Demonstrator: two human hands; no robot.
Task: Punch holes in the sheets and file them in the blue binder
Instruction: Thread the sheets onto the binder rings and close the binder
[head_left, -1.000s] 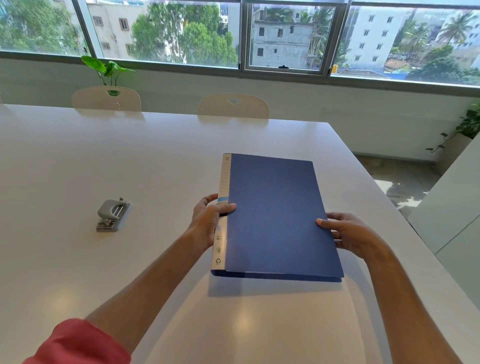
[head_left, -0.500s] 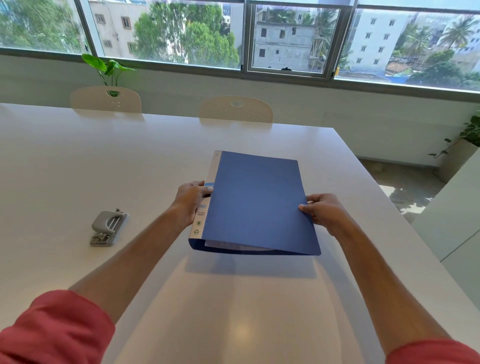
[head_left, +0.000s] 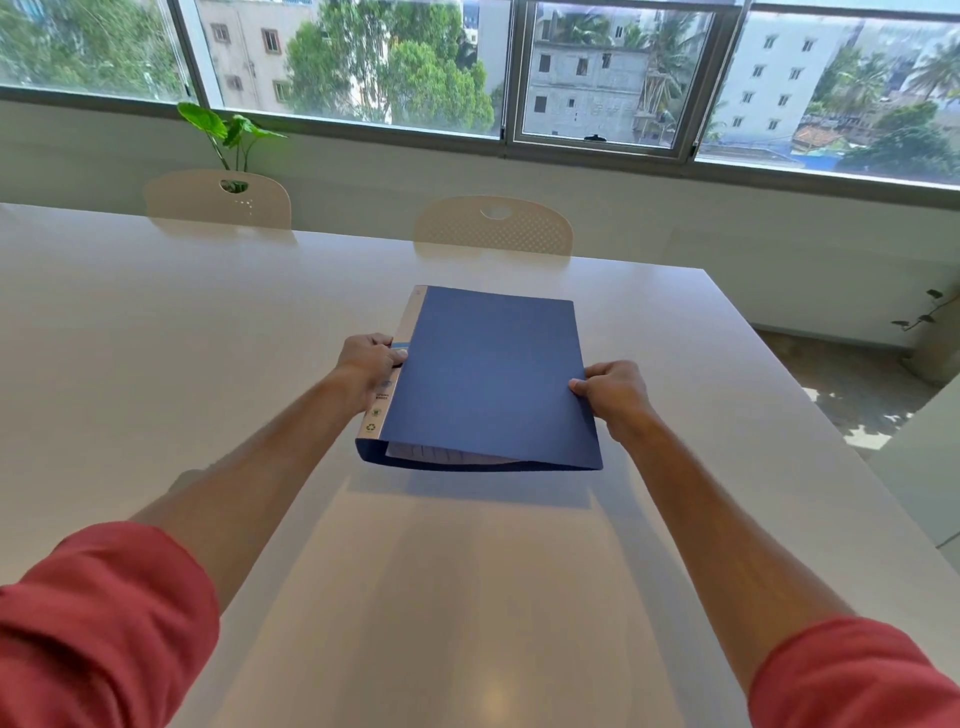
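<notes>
The blue binder is closed and held a little above the white table, its near edge raised. White sheets show inside at its near end. My left hand grips the spine side, thumb on the cover. My right hand pinches the cover's right edge. The hole punch is almost wholly hidden behind my left forearm; only a grey bit shows.
Two cream chairs stand at the table's far side under the window. A potted plant rises behind the left chair. The table's right edge drops to the floor, with another plant there.
Both hands have carried the binder away from me toward the middle of the table. My left forearm now covers the hole punch.
</notes>
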